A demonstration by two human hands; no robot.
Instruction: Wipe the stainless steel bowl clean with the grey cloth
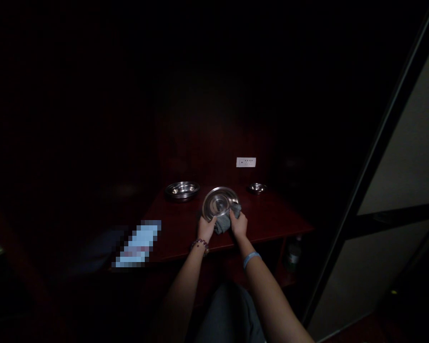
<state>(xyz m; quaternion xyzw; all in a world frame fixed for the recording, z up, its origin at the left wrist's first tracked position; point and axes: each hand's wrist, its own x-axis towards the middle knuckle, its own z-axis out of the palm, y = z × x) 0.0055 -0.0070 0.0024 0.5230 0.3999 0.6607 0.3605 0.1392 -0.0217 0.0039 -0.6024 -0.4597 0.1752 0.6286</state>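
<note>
Left hand (206, 229) gripped the steel basin (219, 204) at its seven o'clock; right hand (239, 225) bunched grey cloth (221, 224) against its four. Basin was tilted over the desk (180, 228), wearer's twelve. Firm left hold, cloth pressed flat looked soundest.

Your glossy metal bowl (219, 205), your matt cloth (222, 225)
You see smooth reflections on the bowl, creases in the cloth, polished wood-look on the tabletop (270, 216), smooth plastic-look on the socket panel (246, 162).

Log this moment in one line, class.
left hand: grips metal bowl | right hand: holds cloth against it | tabletop: small bowl
</note>
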